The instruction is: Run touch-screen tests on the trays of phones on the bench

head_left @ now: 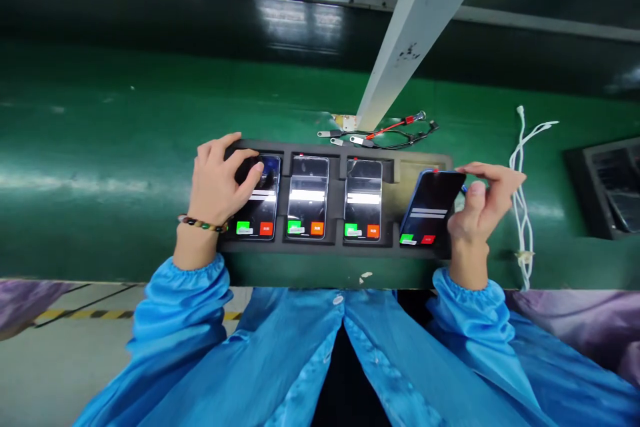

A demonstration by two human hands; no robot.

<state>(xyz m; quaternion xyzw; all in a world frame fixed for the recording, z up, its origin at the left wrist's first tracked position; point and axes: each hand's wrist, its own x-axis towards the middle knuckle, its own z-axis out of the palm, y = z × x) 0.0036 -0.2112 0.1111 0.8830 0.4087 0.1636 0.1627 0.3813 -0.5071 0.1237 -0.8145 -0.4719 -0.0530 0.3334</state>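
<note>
Four slots run along a dark foam tray, which lies in front of me. At its left end my left hand rests with fingers spread, thumb and index finger at the top of a lit smartphone, the other fingers over the tray's far edge. A second smartphone and a third smartphone lie flat in the middle slots. My right hand grips a blue-edged smartphone by its right side, tilted up out of the rightmost slot. Every screen shows green and red buttons.
Short cables with metal-cased plugs and a red cable lie behind the tray, near a slanting white post. White cables hang over the green bench at right. Beyond them stands another dark tray. Other people's sleeves show at both sides.
</note>
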